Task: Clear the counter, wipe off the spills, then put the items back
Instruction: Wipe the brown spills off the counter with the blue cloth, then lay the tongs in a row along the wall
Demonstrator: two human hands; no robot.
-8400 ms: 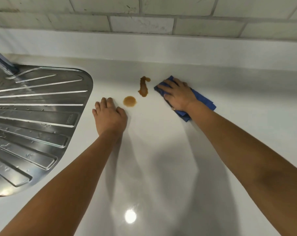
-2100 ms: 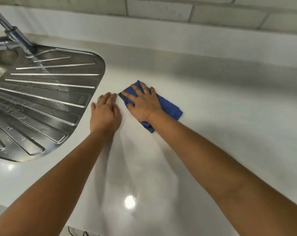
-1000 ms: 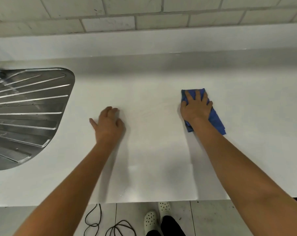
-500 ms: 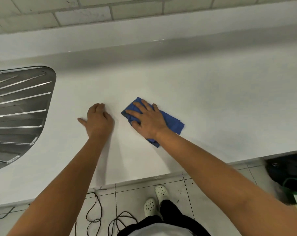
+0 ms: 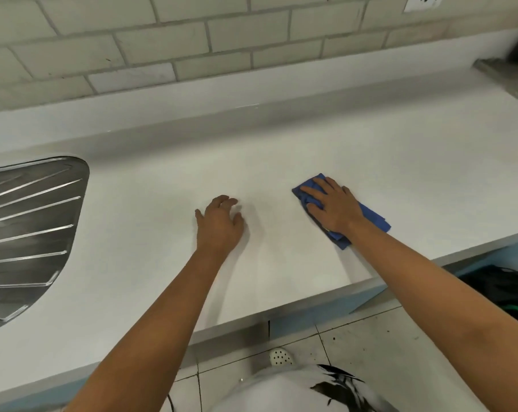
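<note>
A right hand (image 5: 335, 208) presses a blue cloth (image 5: 370, 215) flat, fingers straight, near the front edge of a white worktop (image 5: 162, 233); the left hand (image 5: 219, 223) rests nearby, fingers loosely curled, holding nothing. A wide sweep could push the cloth off that edge, or smear residue. Counted: one cloth, two hands, one steel draining board (image 5: 29, 227), no spills visible.
</note>
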